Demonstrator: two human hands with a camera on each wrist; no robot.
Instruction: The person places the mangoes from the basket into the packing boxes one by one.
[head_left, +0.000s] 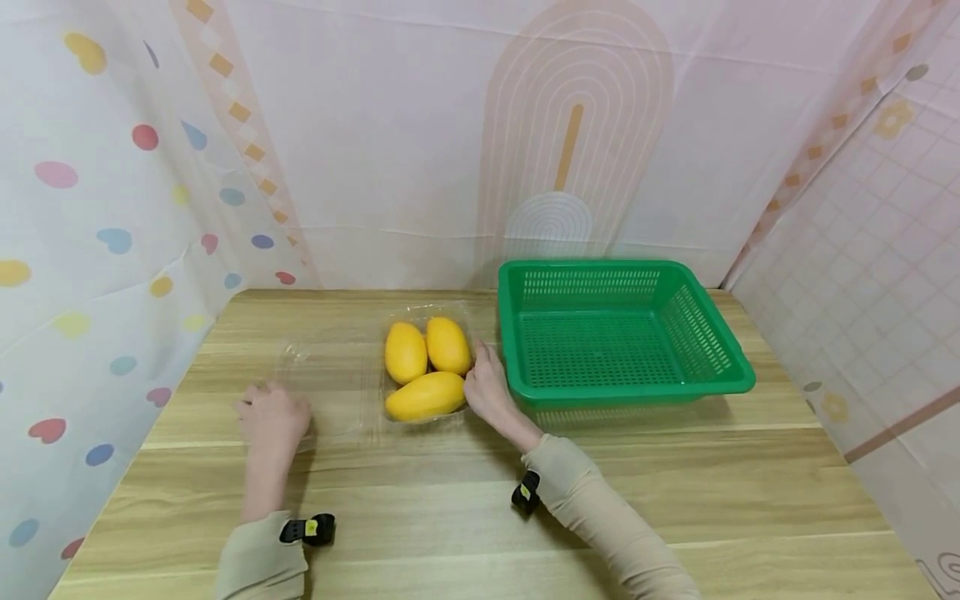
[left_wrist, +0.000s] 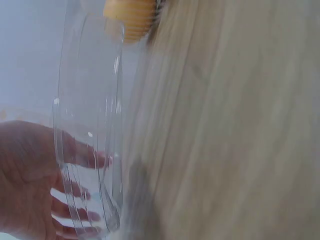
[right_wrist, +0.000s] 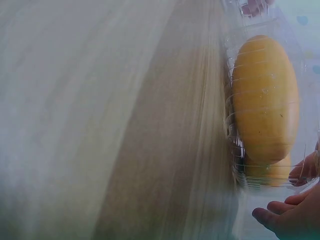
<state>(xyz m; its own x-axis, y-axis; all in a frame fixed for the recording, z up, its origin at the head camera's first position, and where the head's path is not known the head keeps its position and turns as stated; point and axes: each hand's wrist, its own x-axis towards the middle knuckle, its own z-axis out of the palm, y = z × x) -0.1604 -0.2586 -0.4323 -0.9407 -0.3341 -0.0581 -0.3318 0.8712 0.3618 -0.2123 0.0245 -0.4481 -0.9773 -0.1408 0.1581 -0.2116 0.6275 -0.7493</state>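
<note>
A clear plastic clamshell box [head_left: 420, 310] lies opened out on the table, its lid [head_left: 333, 379] folded flat to the left. Three yellow mangoes sit in the box: one at the back left [head_left: 406, 353], another at the back right [head_left: 448, 346], and one across the front [head_left: 426, 397]. My left hand [head_left: 274, 414] is at the lid's left edge; the left wrist view shows its spread fingers [left_wrist: 77, 212] through the plastic. Along the box's right side is my right hand [head_left: 491, 387], with fairly straight fingers [right_wrist: 280, 212] beside the wall.
A green plastic basket [head_left: 626, 389] with slotted walls stands right of the box, close to my right hand. No contents show inside it. Patterned cloth [head_left: 390, 150] hangs behind the wooden table [head_left: 420, 517] and at both sides.
</note>
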